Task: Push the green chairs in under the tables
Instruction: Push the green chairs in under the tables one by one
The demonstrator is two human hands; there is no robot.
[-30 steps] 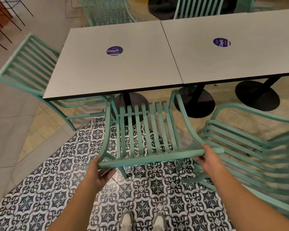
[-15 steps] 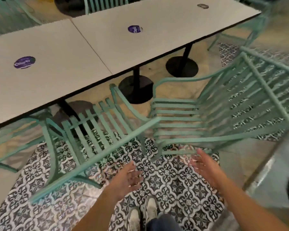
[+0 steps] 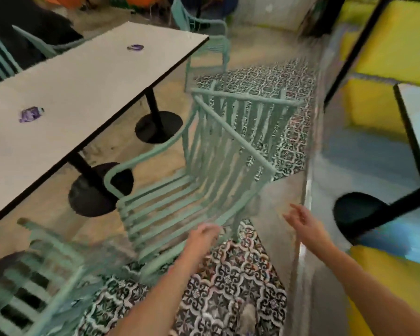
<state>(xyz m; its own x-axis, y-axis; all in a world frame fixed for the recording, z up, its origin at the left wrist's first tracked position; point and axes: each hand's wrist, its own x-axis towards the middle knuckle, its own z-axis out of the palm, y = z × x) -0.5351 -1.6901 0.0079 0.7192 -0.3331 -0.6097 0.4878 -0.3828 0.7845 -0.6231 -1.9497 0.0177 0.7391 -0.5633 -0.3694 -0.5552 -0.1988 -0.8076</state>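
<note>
Your left hand [image 3: 204,235] is at the near corner of the green chair [image 3: 180,202], by the seat's edge; motion blur hides whether its fingers curl on the frame or only touch it, so you cannot tell. Your right hand [image 3: 303,221] hovers free just right of the chair, fingers loosely spread and holding nothing.

The chair stands on the floor, right of the tabletop [image 3: 83,81] and apart from it, not under it. Its seat slats run left to right, and its open front faces left toward the black pedestal bases [image 3: 90,197]. Its slatted back rises on the right side, the top rail running from near right to far left.

A second green chair [image 3: 247,110] stands just beyond it, and a third [image 3: 206,52] sits at the tabletop's far end. Another chair [image 3: 34,282] shows blurred at the near left. Patterned tiles [image 3: 228,287] cover the floor below your arms.
</note>
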